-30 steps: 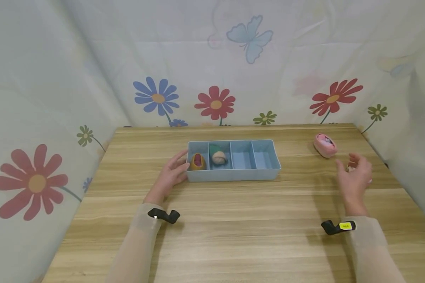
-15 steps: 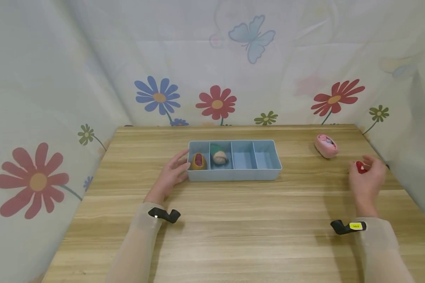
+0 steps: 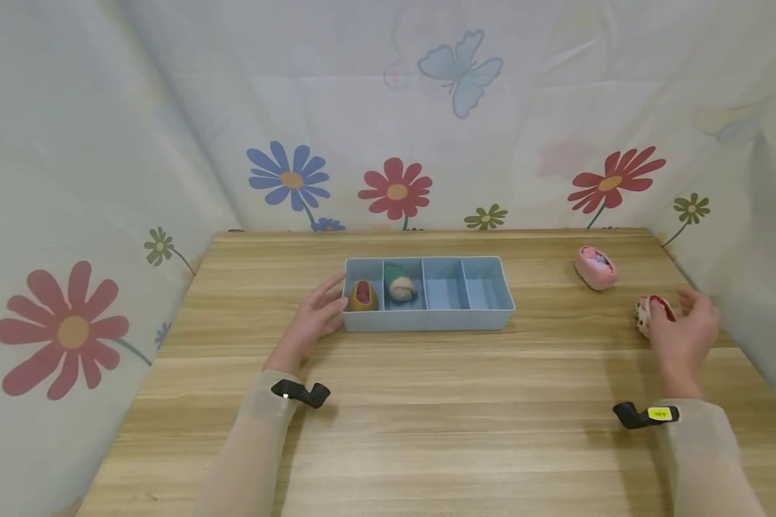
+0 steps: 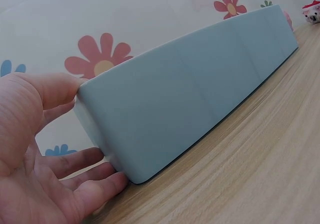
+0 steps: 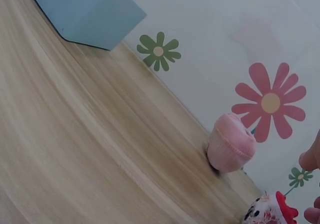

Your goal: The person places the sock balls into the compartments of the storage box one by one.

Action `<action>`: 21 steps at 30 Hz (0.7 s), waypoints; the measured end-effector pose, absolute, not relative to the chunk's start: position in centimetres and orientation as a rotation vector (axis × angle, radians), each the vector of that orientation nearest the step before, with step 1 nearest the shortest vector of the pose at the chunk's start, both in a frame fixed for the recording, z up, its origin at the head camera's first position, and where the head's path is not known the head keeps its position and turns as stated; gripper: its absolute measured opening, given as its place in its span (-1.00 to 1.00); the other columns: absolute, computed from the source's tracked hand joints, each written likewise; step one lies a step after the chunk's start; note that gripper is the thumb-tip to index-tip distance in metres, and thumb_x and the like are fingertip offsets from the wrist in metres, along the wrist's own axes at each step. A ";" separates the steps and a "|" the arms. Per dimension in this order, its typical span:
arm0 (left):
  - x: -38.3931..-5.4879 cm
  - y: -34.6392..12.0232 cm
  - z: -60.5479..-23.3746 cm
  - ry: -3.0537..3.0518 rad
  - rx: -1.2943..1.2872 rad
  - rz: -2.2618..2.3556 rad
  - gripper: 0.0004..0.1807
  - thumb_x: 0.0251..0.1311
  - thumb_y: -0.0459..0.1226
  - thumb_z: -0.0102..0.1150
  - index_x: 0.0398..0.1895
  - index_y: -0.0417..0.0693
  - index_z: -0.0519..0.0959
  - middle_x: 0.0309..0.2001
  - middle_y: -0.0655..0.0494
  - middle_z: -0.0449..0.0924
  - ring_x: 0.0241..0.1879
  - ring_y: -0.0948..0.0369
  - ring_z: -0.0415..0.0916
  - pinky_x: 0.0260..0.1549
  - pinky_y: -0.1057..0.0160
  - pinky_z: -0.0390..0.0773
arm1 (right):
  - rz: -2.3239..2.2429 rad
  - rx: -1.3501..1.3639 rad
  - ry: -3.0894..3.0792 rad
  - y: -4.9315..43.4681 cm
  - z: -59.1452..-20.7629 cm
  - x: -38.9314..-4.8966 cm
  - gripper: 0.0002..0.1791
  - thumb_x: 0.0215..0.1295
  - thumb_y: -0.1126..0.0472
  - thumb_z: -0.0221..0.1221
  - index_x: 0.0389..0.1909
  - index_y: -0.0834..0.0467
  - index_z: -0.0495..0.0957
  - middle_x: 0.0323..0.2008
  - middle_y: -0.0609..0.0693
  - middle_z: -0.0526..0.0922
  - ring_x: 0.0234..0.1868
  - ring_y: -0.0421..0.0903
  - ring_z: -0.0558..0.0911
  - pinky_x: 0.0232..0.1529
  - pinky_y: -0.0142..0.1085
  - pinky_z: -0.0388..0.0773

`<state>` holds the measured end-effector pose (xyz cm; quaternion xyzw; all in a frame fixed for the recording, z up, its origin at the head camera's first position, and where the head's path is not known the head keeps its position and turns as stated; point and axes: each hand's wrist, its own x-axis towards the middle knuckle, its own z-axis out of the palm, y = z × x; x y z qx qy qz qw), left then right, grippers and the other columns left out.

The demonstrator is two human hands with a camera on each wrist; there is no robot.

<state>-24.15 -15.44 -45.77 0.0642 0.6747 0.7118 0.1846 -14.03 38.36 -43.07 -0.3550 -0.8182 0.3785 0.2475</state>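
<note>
A light blue four-section box (image 3: 430, 321) stands on the table. My left hand (image 3: 313, 312) rests against its left end; in the left wrist view the fingertips (image 4: 117, 179) touch the end wall. The box's leftmost section holds a mustard rolled-up sock pair (image 3: 363, 296) with a dark red middle, the section beside it a green and beige roll (image 3: 401, 286). My right hand (image 3: 685, 334) is at a white rolled-up sock pair (image 3: 644, 316) with a red opening and dark spots, fingers spread loosely. In the right wrist view the fingers (image 5: 311, 159) are apart from that white roll (image 5: 270, 209).
A pink rolled-up sock pair (image 3: 596, 268) sits behind the white one, toward the table's back right. Wood-grain table (image 3: 453, 416) extends in front of the box. A flowered cloth (image 3: 524, 143) hangs close along the back and both sides.
My right hand has moved to the right, and the white sock roll that it mostly covered now shows at its left. My left hand has stayed at the box.
</note>
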 end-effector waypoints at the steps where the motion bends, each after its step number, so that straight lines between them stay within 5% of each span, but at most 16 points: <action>1: -24.1 -15.4 -45.8 1.901 0.181 2.008 -0.36 0.27 -0.17 0.10 0.40 0.19 0.15 0.37 -0.10 0.06 0.31 -0.01 0.11 0.16 0.01 0.30 | 1.028 -0.971 -2.240 38.4 -43.1 -14.0 -0.42 0.32 0.08 0.04 0.33 0.13 0.18 0.25 0.11 0.21 0.26 0.03 0.20 0.22 -0.10 0.22; 9: -24.2 -15.4 -45.9 1.884 0.184 2.030 -0.35 0.27 -0.19 0.11 0.41 0.16 0.14 0.37 -0.12 0.07 0.30 -0.01 0.13 0.15 0.03 0.32 | 0.960 -0.976 -2.331 39.1 -44.0 -13.8 -0.40 0.33 0.10 0.02 0.34 0.18 0.15 0.26 0.18 0.17 0.25 0.09 0.17 0.16 -0.04 0.27; 21: -24.0 -15.3 -45.7 1.882 0.183 2.030 -0.35 0.28 -0.20 0.10 0.41 0.15 0.13 0.38 -0.15 0.05 0.31 -0.02 0.12 0.16 0.01 0.29 | 0.952 -0.986 -2.402 39.6 -44.6 -13.7 -0.40 0.32 0.14 0.04 0.33 0.23 0.16 0.32 0.25 0.08 0.32 0.17 0.03 0.27 0.09 0.08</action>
